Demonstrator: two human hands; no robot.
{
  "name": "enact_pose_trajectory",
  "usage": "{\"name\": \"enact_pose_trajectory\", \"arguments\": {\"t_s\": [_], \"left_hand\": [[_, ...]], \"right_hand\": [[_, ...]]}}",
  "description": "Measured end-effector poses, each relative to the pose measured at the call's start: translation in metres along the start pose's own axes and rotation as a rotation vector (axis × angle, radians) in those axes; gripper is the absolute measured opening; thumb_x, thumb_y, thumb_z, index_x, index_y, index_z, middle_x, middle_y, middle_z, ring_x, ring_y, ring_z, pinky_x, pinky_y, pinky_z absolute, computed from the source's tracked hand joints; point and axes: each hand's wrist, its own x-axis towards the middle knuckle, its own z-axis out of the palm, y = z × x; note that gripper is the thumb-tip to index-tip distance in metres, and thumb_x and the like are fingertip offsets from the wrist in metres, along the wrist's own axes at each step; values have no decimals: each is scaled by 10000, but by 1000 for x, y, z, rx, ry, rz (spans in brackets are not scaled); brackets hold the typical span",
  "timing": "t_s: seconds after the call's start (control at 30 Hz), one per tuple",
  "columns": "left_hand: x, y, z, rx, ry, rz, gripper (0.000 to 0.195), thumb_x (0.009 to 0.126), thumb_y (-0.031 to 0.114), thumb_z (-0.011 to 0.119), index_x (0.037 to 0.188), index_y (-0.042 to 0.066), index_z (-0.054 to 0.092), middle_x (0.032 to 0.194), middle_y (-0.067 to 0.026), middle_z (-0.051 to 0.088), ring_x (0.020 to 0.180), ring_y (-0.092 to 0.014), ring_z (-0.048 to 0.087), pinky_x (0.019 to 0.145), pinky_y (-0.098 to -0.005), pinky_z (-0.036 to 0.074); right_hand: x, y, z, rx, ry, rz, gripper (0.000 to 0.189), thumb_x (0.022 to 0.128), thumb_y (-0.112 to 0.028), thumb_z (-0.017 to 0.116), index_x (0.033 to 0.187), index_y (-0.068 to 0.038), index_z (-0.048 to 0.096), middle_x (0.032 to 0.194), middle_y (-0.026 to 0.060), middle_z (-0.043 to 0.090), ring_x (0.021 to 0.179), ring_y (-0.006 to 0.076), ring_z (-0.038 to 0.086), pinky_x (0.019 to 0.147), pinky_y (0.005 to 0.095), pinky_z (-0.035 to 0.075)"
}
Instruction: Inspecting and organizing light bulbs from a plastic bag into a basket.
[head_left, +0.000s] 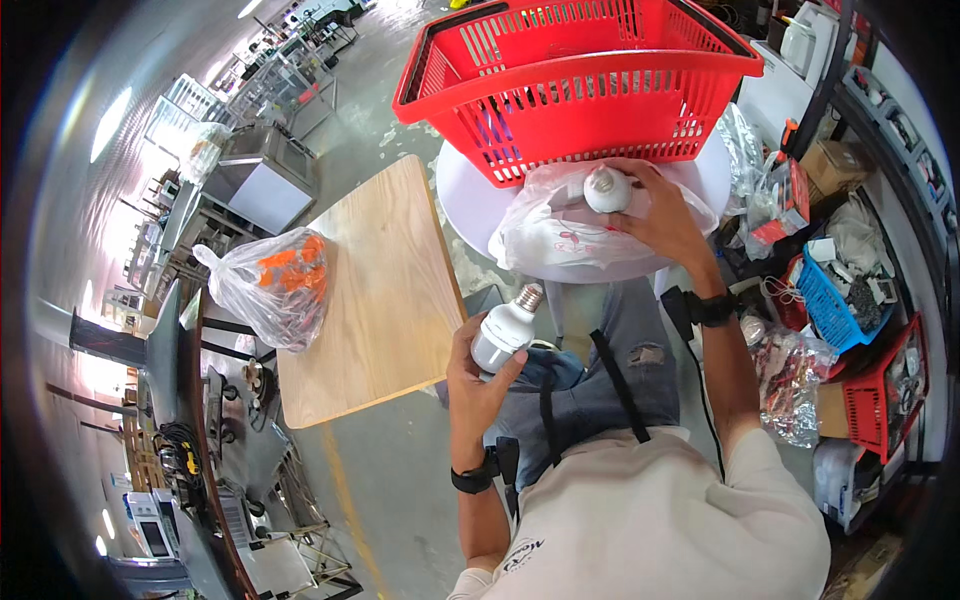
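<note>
My left hand (484, 382) grips a white LED bulb (504, 334) by its body, the metal screw base pointing up, between the wooden board and my lap. My right hand (660, 214) holds another white bulb (607, 190) over a white plastic bag (555, 236). That bag lies on a round, pale stool (469, 202), in front of a red shopping basket (592, 112). What the bag contains is mostly hidden. A knotted clear bag (277, 289) with orange print sits on the far left part of the light wooden tabletop (382, 300).
At the right are a blue basket (832, 300) of parts, a red basket (874, 416), clear plastic bags (791, 382) and a cardboard box (836, 165). A black cable (701, 375) hangs beside my right arm. Metal shelving frames the right side.
</note>
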Motion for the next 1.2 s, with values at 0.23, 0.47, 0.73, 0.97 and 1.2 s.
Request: {"name": "enact_pose_trajectory", "arguments": {"t_s": [0.23,0.47,0.73,0.97,1.2], "left_hand": [[7,0,14,-86,33,32,580,864,129,811,1296,22,441,1217,-114,572,1111,-181,583,938,-318,487],[15,2,23,-319,62,-59,560,926,179,743,1368,12,442,1269,-113,565,1155,-182,557,1022,-349,432],[9,5,27,-354,44,44,780,914,225,770,1521,-11,341,1347,-122,560,1261,-205,539,1076,-363,417],[1,-5,16,-440,-9,27,746,952,337,718,1507,-8,358,1339,-127,569,1230,-208,562,1044,-366,445],[12,-2,8,-978,83,-46,700,1012,571,486,1479,57,397,1289,-154,608,1157,-325,619,894,-453,541]], "right_hand": [[-33,-29,17,917,-6,159,669,948,-249,748,1460,-26,381,1281,114,611,1200,179,575,985,345,481],[-65,-10,61,1177,-156,459,668,978,-289,695,1510,-37,380,1373,60,544,1217,170,570,1044,343,457],[-63,-44,68,1536,-296,410,695,956,-253,560,1578,-72,308,1436,112,499,1320,227,516,1083,370,445],[-62,-28,70,2115,-278,298,726,948,-512,590,1510,-88,410,1387,208,557,1224,324,605,1015,479,502],[-61,-41,57,1036,108,209,526,986,-232,662,1424,-27,455,1338,138,583,1216,273,608,939,409,553]]}}
